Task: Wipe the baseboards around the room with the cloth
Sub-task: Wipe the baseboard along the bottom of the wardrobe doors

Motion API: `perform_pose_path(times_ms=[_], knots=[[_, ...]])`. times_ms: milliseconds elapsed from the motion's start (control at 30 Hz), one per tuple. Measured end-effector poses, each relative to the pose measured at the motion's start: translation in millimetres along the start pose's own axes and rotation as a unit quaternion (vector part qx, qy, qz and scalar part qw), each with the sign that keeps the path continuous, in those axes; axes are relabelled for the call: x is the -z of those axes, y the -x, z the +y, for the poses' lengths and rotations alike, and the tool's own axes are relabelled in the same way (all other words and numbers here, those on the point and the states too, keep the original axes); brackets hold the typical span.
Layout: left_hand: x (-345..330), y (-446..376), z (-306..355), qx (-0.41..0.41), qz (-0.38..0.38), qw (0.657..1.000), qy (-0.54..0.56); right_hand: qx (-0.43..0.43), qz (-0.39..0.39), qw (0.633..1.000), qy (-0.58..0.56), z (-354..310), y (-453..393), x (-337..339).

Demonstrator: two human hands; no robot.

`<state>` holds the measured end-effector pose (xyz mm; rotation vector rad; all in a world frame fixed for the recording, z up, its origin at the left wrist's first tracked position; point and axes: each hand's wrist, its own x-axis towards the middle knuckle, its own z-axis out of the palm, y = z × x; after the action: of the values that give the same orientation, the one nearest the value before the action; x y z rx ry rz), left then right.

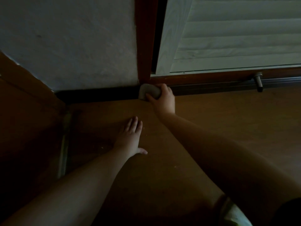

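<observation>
Head view: right hand (pixel 162 99) grips the grey cloth (pixel 149 94) against the dark baseboard (pixel 97 95) below the door frame (pixel 145 46); left hand (pixel 132 136) lies spread flat on the floor (pixel 228 119).

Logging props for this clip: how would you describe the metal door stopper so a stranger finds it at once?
Start at the white louvred door in the upper right and drop to the dark wooden strip below it. Near the right edge a short silvery stopper sticks out over the brown floor. It is the only shiny metal peg there, well right of the right hand and its grey cloth.
</observation>
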<state>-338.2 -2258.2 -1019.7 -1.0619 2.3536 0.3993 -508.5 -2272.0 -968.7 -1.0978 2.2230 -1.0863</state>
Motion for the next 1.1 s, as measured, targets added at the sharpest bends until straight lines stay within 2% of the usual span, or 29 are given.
perform_pose_path(times_ms=[200,467,700,867,1000,1100], knots=[[0.2,-0.3,0.1,-0.007,0.009,1.0,-0.007,-0.029,0.048,0.998,0.036,47.7,-11.8,59.8],[1.3,-1.7,3.2,-0.002,-0.003,1.0,-0.019,-0.109,0.139,0.984,0.016,84.7,-27.4,109.7],[10.1,2.8,10.0,0.011,-0.024,0.999,-0.026,-0.16,0.13,0.976,0.07,82.4,-16.7,144.4],[16.0,-2.3,20.7,0.023,-0.056,0.997,-0.057,-0.133,0.083,0.981,0.115,102.4,6.6,167.1],[16.7,-3.9,23.3,0.022,-0.076,0.995,-0.064,-0.163,0.07,0.978,0.11,119.2,33.0,173.5],[17.3,-1.8,24.0,0.027,-0.079,0.995,-0.062,-0.153,0.052,0.979,0.123,124.9,45.7,175.0]])
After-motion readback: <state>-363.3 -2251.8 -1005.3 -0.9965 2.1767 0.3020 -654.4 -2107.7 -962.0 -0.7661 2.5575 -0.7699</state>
